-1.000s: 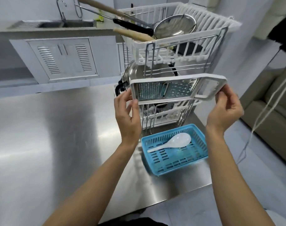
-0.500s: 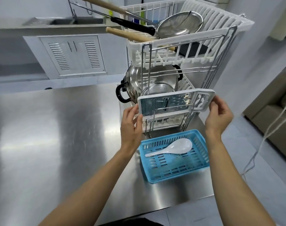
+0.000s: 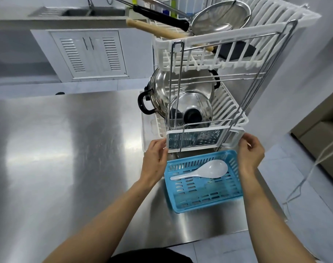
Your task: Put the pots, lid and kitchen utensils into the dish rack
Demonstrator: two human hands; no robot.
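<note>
A white flat grater (image 3: 198, 139) stands on its long edge at the front of the dish rack's (image 3: 236, 36) lower tier, behind the wire frame. My left hand (image 3: 154, 158) grips its left end and my right hand (image 3: 251, 154) grips its handle end. Behind it on the lower tier sit a steel pot (image 3: 162, 88) with black handles and a glass lid (image 3: 190, 109) with a black knob. The upper tier holds a wire strainer (image 3: 220, 16), a wooden-handled utensil (image 3: 158, 31) and a black-handled utensil (image 3: 160, 15). A white rice spoon (image 3: 203, 170) lies in a blue basket (image 3: 209, 198).
The rack and blue basket stand near the right edge of a steel table (image 3: 67, 149). A sink counter (image 3: 76, 13) with louvred cabinet doors (image 3: 89, 54) lies behind. A sofa (image 3: 325, 130) and a dangling cord (image 3: 313, 164) are at the right.
Both hands have lowered the grater from in front of the rack's middle down to the front of the lower tier. The camera has moved closer and tilted down.
</note>
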